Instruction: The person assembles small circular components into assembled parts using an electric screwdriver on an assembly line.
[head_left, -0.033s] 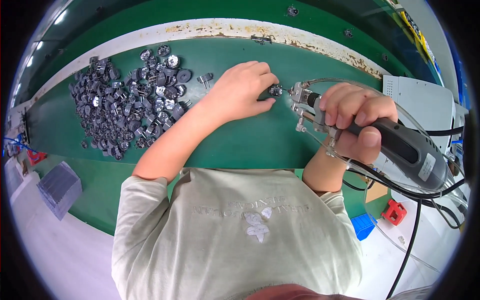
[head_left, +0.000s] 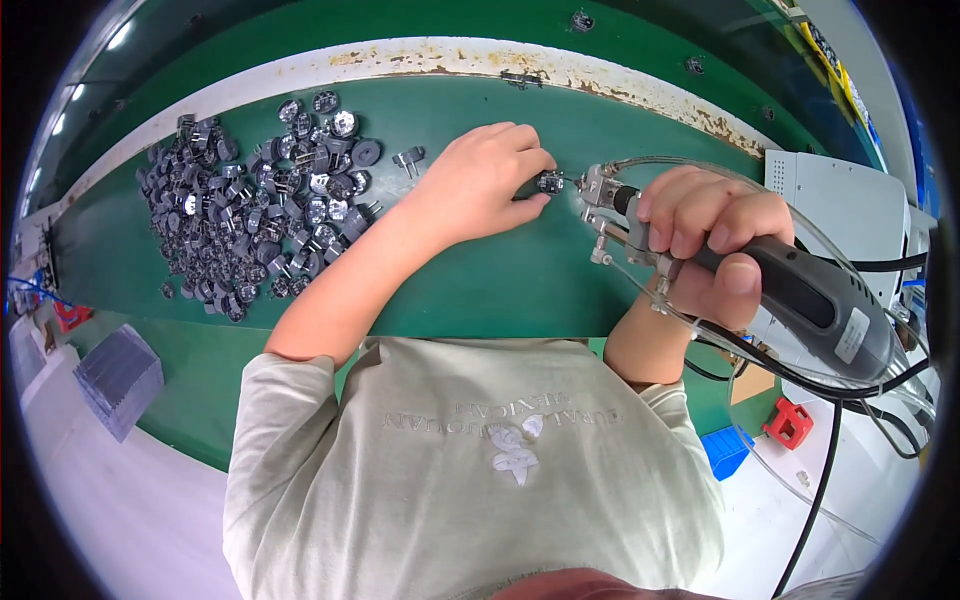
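My left hand [head_left: 490,180] reaches across the green bench, closed, with thumb and forefinger pinching a small round dark component [head_left: 549,182] that shows a shiny face. Wrapped in the fingers of my right hand [head_left: 715,230] is a dark grey corded power tool [head_left: 825,305], a metal head with fittings and clear tubes at its front. The thin tip of that metal head [head_left: 597,187] points left at the component, very close to it; I cannot tell whether they touch. A loose component with pins [head_left: 409,160] lies left of my left wrist.
A wide heap of similar black round components [head_left: 240,215] covers the left of the bench [head_left: 540,290]. Behind runs a worn white ledge [head_left: 440,58]. At right are a white machine housing [head_left: 835,200], black cables [head_left: 825,490], a blue bin [head_left: 727,452] and a red block [head_left: 788,424].
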